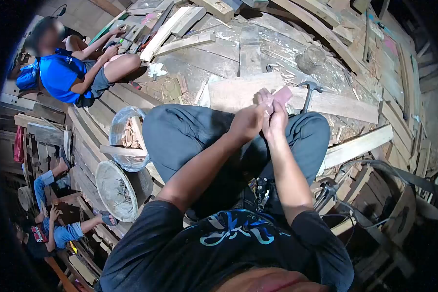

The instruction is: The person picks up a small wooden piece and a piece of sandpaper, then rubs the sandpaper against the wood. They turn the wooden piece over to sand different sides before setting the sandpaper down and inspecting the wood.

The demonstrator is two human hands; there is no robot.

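My left hand and my right hand meet above my lap, close together. A pink piece of sandpaper sticks out from the fingers of my right hand, which is closed on it. My left hand is closed against the right one; what lies between its fingers is hidden. Just past my hands a pale wooden board lies across the floor in front of my knees. A claw hammer rests on the board to the right, its head pointing away from me.
A clear bucket with wood scraps and a grey bucket stand left of my knee. A glass jar stands ahead. A person in blue sits at upper left, another person at lower left. Timber lies right.
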